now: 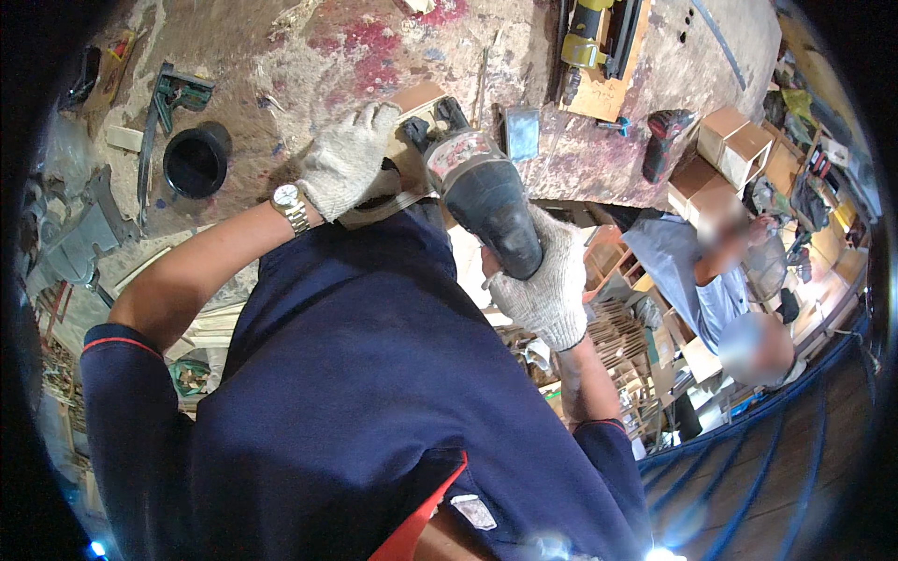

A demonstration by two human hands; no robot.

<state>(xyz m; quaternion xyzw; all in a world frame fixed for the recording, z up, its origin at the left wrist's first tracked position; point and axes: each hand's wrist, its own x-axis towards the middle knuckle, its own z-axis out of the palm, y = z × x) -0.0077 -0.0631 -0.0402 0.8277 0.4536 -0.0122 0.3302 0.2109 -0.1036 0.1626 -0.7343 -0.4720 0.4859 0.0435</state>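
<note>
My left hand point(351, 161), in a white knitted glove, presses on a flat wooden piece point(418, 96) at the near edge of the workbench, its fingers bent over it. My right hand point(552, 290), gloved too, is wrapped round the rear end of a power tool point(491, 201) with a thick dark body. Two black prongs at the tool's front end lie over the wooden piece, close to my left fingertips. The underside of the tool and its contact with the wood are hidden. A curved light band point(388, 208) lies just below my left hand.
On the stained workbench point(281, 56) are a black cup point(196, 161), a dark green tool point(178, 93), a small blue-grey box point(520, 134), a red-black drill point(664, 140) and a yellow tool point(585, 37) on a board. At right, another person point(692, 271) sits among wooden boxes point(734, 145).
</note>
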